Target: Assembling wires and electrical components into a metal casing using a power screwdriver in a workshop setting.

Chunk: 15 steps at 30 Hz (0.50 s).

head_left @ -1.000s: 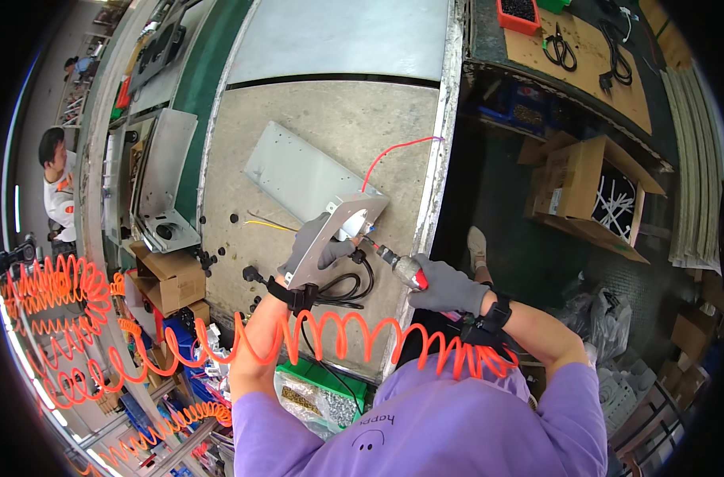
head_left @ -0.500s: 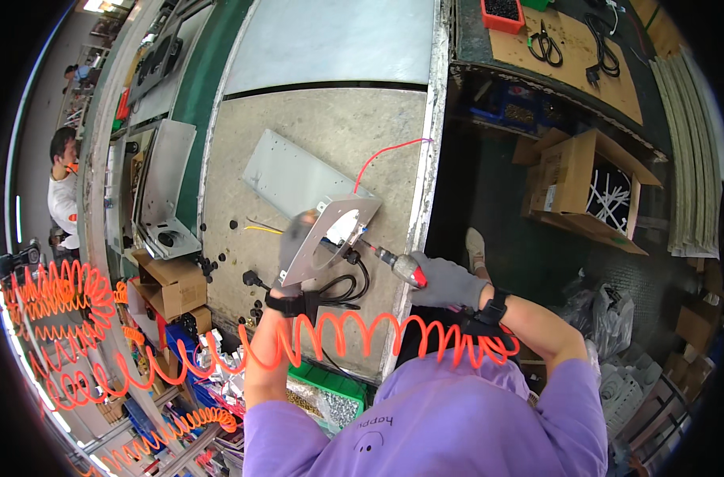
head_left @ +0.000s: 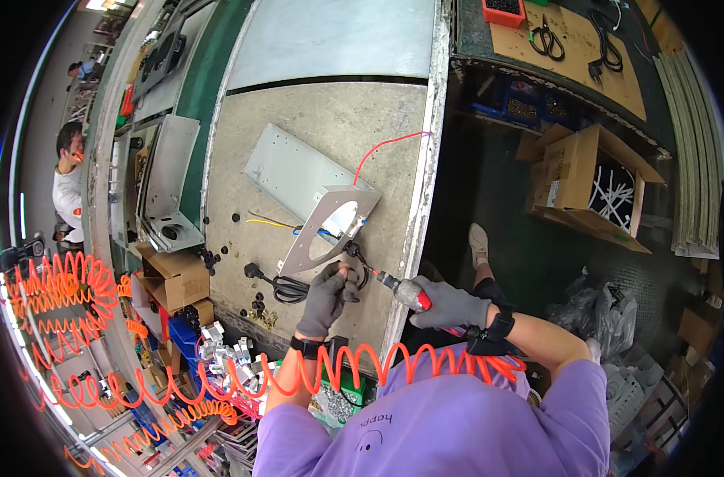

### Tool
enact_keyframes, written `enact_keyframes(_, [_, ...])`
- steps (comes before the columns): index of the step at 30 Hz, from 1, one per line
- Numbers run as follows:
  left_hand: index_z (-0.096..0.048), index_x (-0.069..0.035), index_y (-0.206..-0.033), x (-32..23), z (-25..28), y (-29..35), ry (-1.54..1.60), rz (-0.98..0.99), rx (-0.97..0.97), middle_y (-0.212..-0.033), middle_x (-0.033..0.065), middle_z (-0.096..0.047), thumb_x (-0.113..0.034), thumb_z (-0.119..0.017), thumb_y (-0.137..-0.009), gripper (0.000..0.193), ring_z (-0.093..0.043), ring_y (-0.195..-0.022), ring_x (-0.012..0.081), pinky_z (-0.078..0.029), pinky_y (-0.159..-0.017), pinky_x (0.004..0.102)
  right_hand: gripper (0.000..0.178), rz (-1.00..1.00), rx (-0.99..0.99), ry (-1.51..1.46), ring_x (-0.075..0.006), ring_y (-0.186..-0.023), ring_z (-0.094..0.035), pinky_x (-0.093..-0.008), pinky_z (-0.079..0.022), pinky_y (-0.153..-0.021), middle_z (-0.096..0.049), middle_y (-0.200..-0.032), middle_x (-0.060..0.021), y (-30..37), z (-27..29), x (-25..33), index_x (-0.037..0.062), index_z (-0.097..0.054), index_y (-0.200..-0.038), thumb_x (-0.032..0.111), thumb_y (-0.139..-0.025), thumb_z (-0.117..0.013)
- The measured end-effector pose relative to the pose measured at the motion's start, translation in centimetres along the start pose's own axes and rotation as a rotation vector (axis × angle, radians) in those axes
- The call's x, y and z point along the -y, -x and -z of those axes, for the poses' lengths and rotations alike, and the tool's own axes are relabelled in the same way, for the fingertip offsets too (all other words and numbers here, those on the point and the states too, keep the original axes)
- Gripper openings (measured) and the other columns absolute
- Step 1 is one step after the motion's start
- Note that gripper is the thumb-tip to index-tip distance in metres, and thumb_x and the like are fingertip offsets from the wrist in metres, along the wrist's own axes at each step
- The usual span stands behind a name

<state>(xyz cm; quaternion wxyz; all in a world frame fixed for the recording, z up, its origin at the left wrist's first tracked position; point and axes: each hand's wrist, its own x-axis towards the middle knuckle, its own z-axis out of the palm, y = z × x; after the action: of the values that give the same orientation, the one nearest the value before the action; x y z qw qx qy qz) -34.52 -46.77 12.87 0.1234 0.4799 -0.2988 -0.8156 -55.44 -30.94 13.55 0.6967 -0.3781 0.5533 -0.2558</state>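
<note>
A grey sheet-metal housing (head_left: 290,168) lies on the worktable, its end panel (head_left: 300,253) with a large round hole standing up. Red, yellow and blue wires come from it, and a black power cord (head_left: 289,291) lies beside it. My gloved left hand (head_left: 327,297) is just on the near side of the panel, next to the cord, fingers pinched together; what they hold is too small to make out. My gloved right hand (head_left: 453,304) is wrapped round a power screwdriver (head_left: 408,294), its bit pointing toward the cord and panel.
An orange coiled hose (head_left: 378,362) stretches across my forearms. Black caps (head_left: 209,258) and small brass-coloured parts (head_left: 268,318) lie on the table's left. A cardboard box (head_left: 175,274) stands left; another box (head_left: 572,179) with white strips is at right. A person (head_left: 67,187) is at far left.
My left hand has let go of the end panel and moved toward me, closing its fingers beside the cord. The right hand still holds the screwdriver, slightly lower.
</note>
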Motion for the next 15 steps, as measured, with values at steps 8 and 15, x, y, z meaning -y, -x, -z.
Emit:
enact_keyframes(8, [-0.057,-0.005,-0.092,1.5,-1.7,-0.9,0.018,-0.030,-0.048,-0.071,-0.0009,-0.057,-0.021,-0.052,-0.090,0.017,-0.052,-0.057,0.0047,-0.038,-0.045,0.0142,0.068,0.020,-0.021,0.079,-0.0367,-0.080,-0.060,-0.0407,-0.047,-0.072,-0.059,-0.088,-0.0239,0.2,-0.4,-0.5,-0.0007,-0.036,-0.119,0.033,-0.066,-0.062])
enact_keyframes(15, [-0.056,-0.005,-0.095,2.3,-2.2,-0.9,-0.022,-0.034,-0.047,-0.069,0.0000,-0.057,-0.023,-0.049,-0.091,0.019,-0.051,-0.052,0.0062,-0.037,-0.044,0.0152,0.067,0.015,-0.040,0.145,-0.0390,-0.084,-0.059,-0.0423,-0.046,-0.075,-0.058,-0.090,-0.0250,0.6,0.0,-0.3,0.0009,-0.037,-0.118,0.035,-0.067,-0.062])
